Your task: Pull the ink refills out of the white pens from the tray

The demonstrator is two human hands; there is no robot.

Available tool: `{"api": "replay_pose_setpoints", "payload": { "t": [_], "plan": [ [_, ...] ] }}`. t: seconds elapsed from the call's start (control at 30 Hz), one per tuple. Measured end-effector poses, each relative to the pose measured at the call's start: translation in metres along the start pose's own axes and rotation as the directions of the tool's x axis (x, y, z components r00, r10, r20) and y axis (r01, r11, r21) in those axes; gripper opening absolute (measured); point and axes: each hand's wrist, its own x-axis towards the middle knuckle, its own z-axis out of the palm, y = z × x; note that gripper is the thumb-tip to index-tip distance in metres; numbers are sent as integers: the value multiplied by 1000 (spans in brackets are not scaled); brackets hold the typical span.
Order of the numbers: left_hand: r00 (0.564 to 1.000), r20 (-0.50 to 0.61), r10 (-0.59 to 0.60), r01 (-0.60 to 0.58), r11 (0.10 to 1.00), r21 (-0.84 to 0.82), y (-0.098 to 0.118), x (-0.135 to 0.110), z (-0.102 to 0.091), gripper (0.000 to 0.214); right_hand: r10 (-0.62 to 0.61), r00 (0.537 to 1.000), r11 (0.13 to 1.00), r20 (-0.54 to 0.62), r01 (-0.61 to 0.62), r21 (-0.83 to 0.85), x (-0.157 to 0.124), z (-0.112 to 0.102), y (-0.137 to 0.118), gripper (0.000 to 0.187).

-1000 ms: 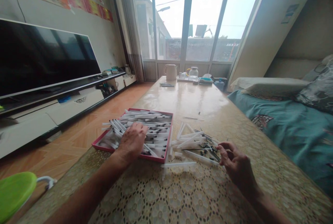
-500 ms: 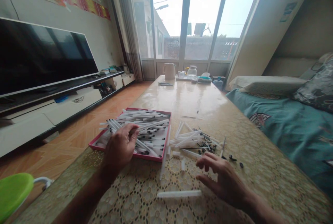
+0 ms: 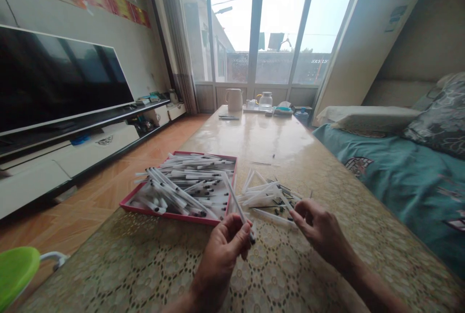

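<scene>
My left hand (image 3: 227,250) pinches a slim white pen barrel (image 3: 234,194) between thumb and fingers. It slants up and to the left, and a black end piece shows beside the fingertips. My right hand (image 3: 321,228) is closed at the right of a loose pile, its thumb and forefinger on a short white tube (image 3: 286,201); the fingers partly cover this tube's lower end. White tubes (image 3: 263,194) and thin dark refills (image 3: 286,189) make up the pile. At the left, a pink-rimmed tray (image 3: 167,214) holds many white barrels with black ends.
The long table (image 3: 254,133) has a flower-patterned cover. Toward its far end stand a beige jug (image 3: 234,100), a glass pitcher (image 3: 266,101) and a tissue pack (image 3: 283,109). A green stool (image 3: 18,272) is at the lower left, a bed (image 3: 385,172) at the right.
My left hand has left the tray and moved right, now holding a pen barrel. My right hand has closed beside the pile. The tube lying at the front no longer shows on the table.
</scene>
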Motion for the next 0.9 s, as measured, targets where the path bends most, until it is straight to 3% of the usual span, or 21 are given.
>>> {"api": "replay_pose_setpoints", "payload": {
  "t": [0.07,0.17,0.43,0.5,0.53,0.6,0.67,0.8,0.9],
  "plan": [
    [993,86,-82,80,996,32,-12,0,1,32,107,992,994,-72,-109,-28,6,1,13,28],
    [981,120,-152,143,986,84,-24,-1,-1,36,158,983,985,-96,-163,-53,12,7,19,29],
    [979,122,-161,149,983,104,-29,4,-6,42,103,977,989,-185,-80,128,10,11,5,32],
    [984,122,-129,115,987,111,-25,3,-5,39,9,995,983,-99,9,184,3,10,-9,32],
    [985,129,-114,98,988,121,-23,2,-3,37,-69,998,974,4,67,219,-1,9,-17,32],
    [982,164,-98,73,986,152,-19,-1,1,34,-218,965,933,147,162,321,-10,10,-35,27],
    [971,221,-91,48,981,189,-16,-4,4,32,-311,928,896,207,213,390,-16,14,-50,21],
    [953,300,-32,-73,940,332,-17,-8,6,25,-267,941,904,208,170,393,-19,22,-55,20],
    [960,278,32,-178,837,517,-16,-9,-1,20,-134,959,906,252,16,422,-16,21,-41,24]
  ]
}}
